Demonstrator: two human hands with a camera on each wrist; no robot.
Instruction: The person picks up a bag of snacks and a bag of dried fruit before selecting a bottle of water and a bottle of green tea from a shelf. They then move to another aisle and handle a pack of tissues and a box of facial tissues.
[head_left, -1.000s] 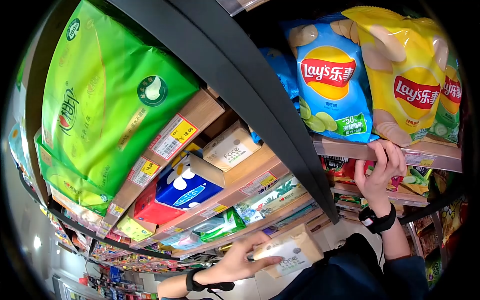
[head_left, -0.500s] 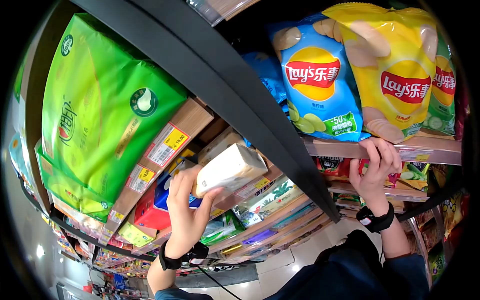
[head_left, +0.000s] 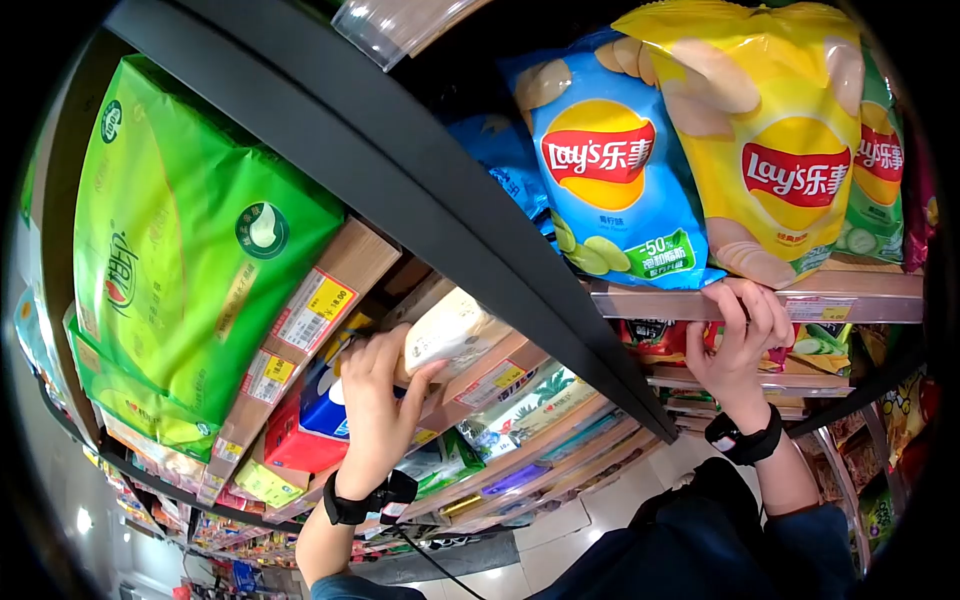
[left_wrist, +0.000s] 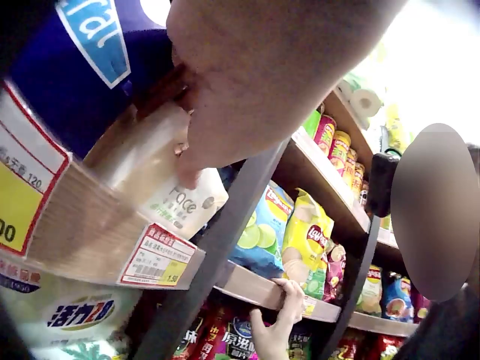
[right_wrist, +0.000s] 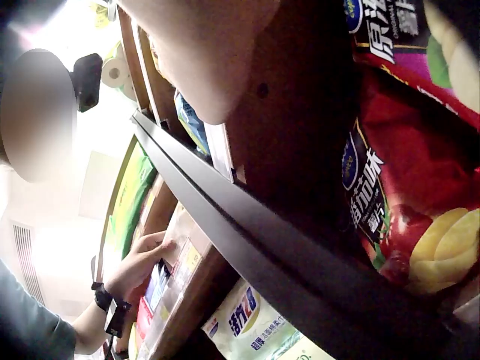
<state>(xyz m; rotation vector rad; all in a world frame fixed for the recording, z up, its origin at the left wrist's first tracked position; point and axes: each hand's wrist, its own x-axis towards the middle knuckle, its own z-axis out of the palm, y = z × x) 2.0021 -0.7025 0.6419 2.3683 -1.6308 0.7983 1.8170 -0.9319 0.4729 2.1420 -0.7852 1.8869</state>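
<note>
My left hand (head_left: 378, 400) grips a cream-and-white tissue pack (head_left: 452, 335) at the shelf, beside a blue tissue pack (head_left: 322, 408). In the left wrist view the pack (left_wrist: 161, 176), marked "Face", lies behind the shelf's front edge (left_wrist: 97, 225), with fingers on its top. My right hand (head_left: 738, 350) holds the front edge of the chips shelf (head_left: 880, 297), fingers curled over it, below the blue chips bag (head_left: 610, 165) and the yellow chips bag (head_left: 775, 150). Part of the tissue pack is hidden by my left hand.
A black upright post (head_left: 400, 170) stands between the two shelf sections. A large green tissue package (head_left: 180, 270) fills the upper left shelf. Red snack bags (right_wrist: 420, 180) sit below the chips. Tiled floor (head_left: 550, 530) shows beneath.
My left hand has carried the tissue pack up and onto the shelf, turning it on the way. The right hand keeps its hold on the shelf edge, while the head view has shifted slightly.
</note>
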